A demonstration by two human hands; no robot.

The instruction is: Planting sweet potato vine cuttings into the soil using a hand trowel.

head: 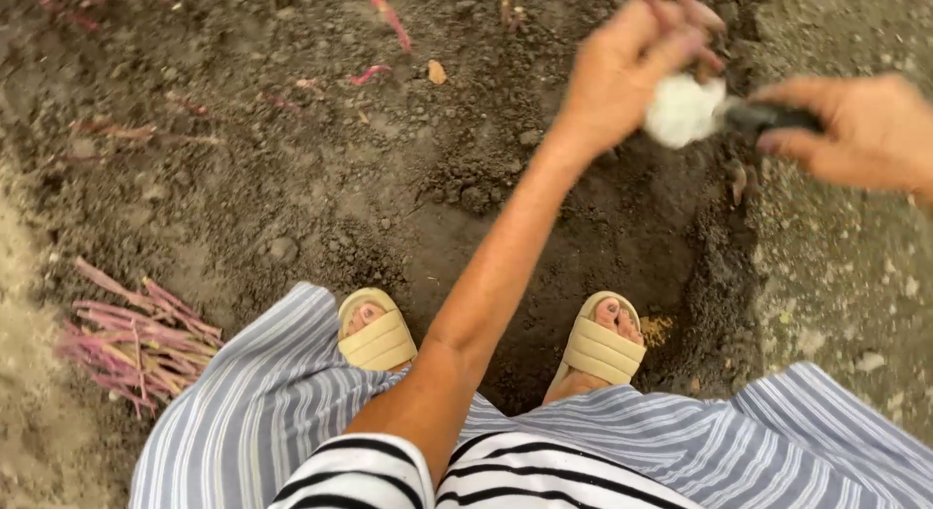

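My left hand (627,67) reaches out over dark loose soil and closes around a white rounded lump (683,110), with a few reddish stalks (680,8) between its fingers. My right hand (865,130) comes in from the right edge and grips the dark handle of a tool (768,117), whose tip meets the white lump. Both hands are blurred by motion. Below them lies a shallow hollow in the earth (603,237).
My feet in beige sandals (377,336) (601,346) stand at the hollow's near edge, above a striped blue-grey skirt (262,412). A bundle of pink-red stalks (136,344) lies at left. Loose stalks (387,13) lie on soil at the top. Paler hard ground (855,295) runs down the right.
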